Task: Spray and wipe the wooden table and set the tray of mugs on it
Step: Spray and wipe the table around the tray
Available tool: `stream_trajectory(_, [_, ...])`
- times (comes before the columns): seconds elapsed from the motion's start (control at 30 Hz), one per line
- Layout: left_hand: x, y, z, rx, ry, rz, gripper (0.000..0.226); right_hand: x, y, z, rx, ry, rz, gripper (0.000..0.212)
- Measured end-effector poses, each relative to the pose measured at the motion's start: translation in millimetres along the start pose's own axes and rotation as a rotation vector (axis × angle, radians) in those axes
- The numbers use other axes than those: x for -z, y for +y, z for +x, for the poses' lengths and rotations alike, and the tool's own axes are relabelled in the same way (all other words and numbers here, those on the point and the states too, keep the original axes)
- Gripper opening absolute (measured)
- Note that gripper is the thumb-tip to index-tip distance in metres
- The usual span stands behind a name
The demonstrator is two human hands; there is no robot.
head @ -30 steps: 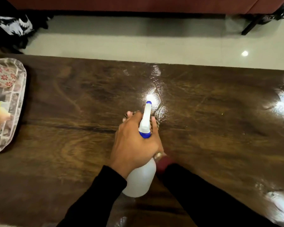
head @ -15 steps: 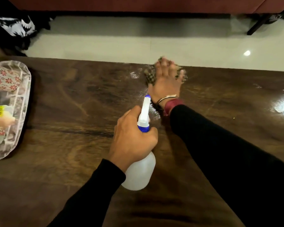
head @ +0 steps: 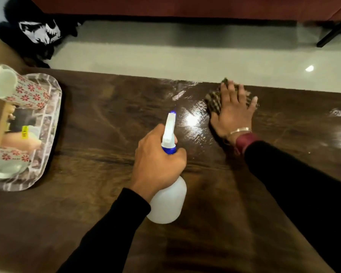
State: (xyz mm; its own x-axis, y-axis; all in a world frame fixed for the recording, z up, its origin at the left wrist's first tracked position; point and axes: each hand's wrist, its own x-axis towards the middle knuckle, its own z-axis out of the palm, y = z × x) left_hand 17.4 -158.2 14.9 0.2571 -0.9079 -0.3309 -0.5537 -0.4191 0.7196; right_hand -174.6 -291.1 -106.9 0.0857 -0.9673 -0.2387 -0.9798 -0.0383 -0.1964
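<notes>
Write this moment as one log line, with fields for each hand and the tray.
left hand: holds spray bottle | right hand: flat on checked cloth, far table edge | tray: on table, left end

Head cam, close, looks fwd-down over table (head: 98, 125).

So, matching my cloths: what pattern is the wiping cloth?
Dark brown-and-beige checks on the cloth under the right hand; head view.

Cloth (head: 215, 102) mostly under right hand (head: 233, 113)
</notes>
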Motion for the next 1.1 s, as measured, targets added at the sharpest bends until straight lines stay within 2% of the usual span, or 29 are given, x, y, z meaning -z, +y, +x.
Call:
stream_trajectory(0.1, [7, -11, -12, -0.009, 0.033, -0.021, 0.021, -1, -58, 33, 0.032, -0.009, -0.031, 0.085])
stream_trajectory(0.23, [17, -23, -24, -0.014, 0.037, -0.025, 0.021, -21, -136, 3, 0.297, -0.045, -0.06, 0.087])
stream_trajectory(0.33, [28, -28, -29, -0.032, 0.084, -0.038, 0.028, -36, -142, -60, 0.605, -0.102, -0.106, 0.079])
stream_trajectory(0.4, [37, -33, -29, -0.021, 0.085, -0.043, 0.036, -39, -112, -81, 0.697, -0.106, -0.106, 0.084])
stream_trajectory(0.43, [40, -37, -29, -0.014, 0.084, -0.051, 0.029, -35, -95, -77, 0.674, -0.105, -0.119, 0.091])
stream_trajectory(0.5, [48, -51, -32, -0.003, 0.103, -0.071, 0.023, -26, -74, -46, 0.501, -0.068, -0.15, 0.098])
stream_trajectory(0.6, [50, -64, -42, -0.05, 0.137, -0.06, 0.031, -4, -86, 21, 0.172, -0.043, -0.106, 0.088])
stream_trajectory(0.67, [51, -74, -54, -0.056, 0.12, -0.041, 0.034, -5, -122, 43, 0.105, -0.051, -0.064, 0.083])
stream_trajectory(0.73, [50, -81, -66, -0.057, 0.122, -0.046, 0.032, -17, -161, 34, 0.2, -0.039, -0.094, 0.082])
stream_trajectory(0.83, [48, -91, -82, -0.131, 0.158, -0.019, 0.035, -42, -188, -30, 0.516, -0.038, -0.136, 0.087])
stream_trajectory(0.93, [51, -97, -91, -0.116, 0.134, -0.067, 0.031, -59, -161, -99, 0.869, -0.077, -0.151, 0.089])
stream_trajectory(0.97, [53, -99, -95, -0.127, 0.136, -0.056, 0.029, -58, -145, -107, 0.936, -0.109, -0.179, 0.091])
stream_trajectory(1.03, [55, -105, -107, -0.138, 0.123, -0.06, 0.024, -50, -118, -89, 0.891, -0.106, -0.207, 0.097])
stream_trajectory(1.1, [58, -112, -122, -0.121, 0.107, -0.05, 0.025, -36, -109, -51, 0.632, -0.075, -0.163, 0.096])
